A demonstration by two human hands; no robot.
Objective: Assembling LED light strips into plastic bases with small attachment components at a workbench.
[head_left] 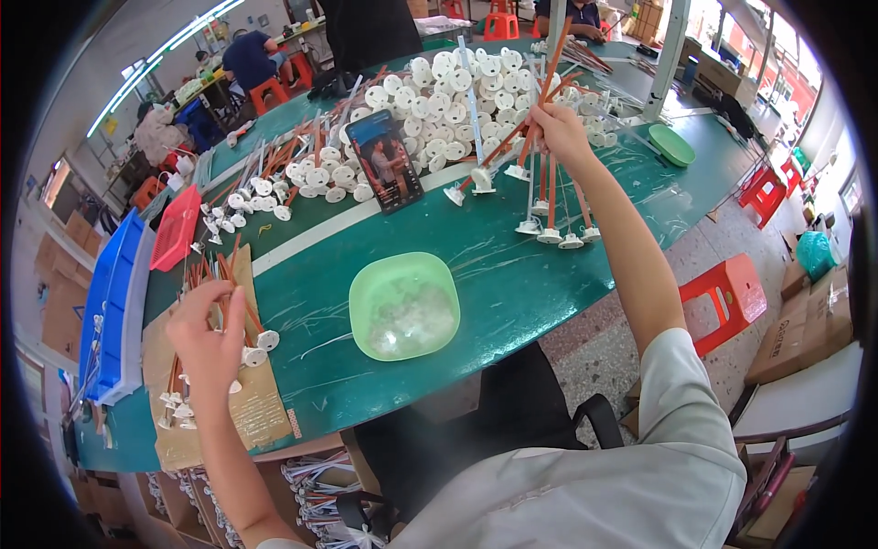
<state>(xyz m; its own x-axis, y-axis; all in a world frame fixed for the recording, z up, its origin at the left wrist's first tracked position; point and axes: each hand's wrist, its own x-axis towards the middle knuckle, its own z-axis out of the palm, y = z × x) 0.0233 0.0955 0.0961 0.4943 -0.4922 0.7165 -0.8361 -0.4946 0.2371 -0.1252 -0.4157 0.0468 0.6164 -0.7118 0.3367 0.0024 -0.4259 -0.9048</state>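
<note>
Raised over the far right of the table, my right hand (560, 137) is closed round a bunch of brown and pale thin leads with white round discs (549, 235) at their ends. The discs dangle at or just above the table top. My left hand (206, 334) is on the left, above a sheet of cardboard (261, 416). Its thumb and forefinger tips come close together in a pinch, beside similar brown leads (227, 265). What they hold, if anything, is hidden. More white discs (267, 340) lie by that hand.
A light green bowl (402, 265) with whitish contents stands mid-table. Behind it, a phone (384, 160) leans on a large heap of white discs (448, 105). Blue (119, 311) and red (176, 229) trays are at left. A red stool (722, 302) stands right; other people are beyond.
</note>
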